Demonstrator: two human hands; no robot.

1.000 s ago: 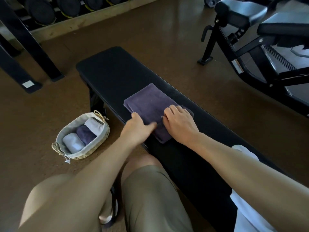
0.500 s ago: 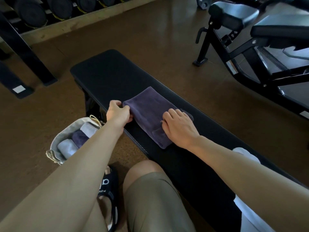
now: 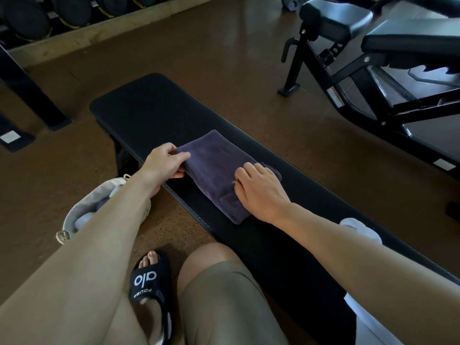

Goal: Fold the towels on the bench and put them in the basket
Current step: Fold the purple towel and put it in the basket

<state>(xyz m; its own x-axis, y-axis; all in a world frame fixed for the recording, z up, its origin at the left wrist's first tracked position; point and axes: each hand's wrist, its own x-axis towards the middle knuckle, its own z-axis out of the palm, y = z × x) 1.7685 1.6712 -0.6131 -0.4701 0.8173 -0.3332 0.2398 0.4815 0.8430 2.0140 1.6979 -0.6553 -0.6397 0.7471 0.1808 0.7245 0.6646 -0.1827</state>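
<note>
A folded purple towel (image 3: 211, 168) lies across the black bench (image 3: 149, 105). My left hand (image 3: 165, 160) pinches the towel's left end between thumb and fingers. My right hand (image 3: 258, 189) rests flat on the towel's right part, fingers spread over the cloth. The woven basket (image 3: 82, 207) stands on the floor left of the bench, mostly hidden behind my left forearm; light rolled towels show inside it. A white towel (image 3: 361, 230) lies on the bench behind my right forearm.
A black adjustable gym bench (image 3: 373, 58) stands at the right rear. A dumbbell rack (image 3: 62, 11) runs along the back wall, with a black rack leg (image 3: 27, 90) at the left. My knee and a black slipper (image 3: 149, 282) are below the bench edge.
My left hand moved from the towel's near edge to its left end and took hold of it. The right hand stayed on the towel. The camera shifted slightly.
</note>
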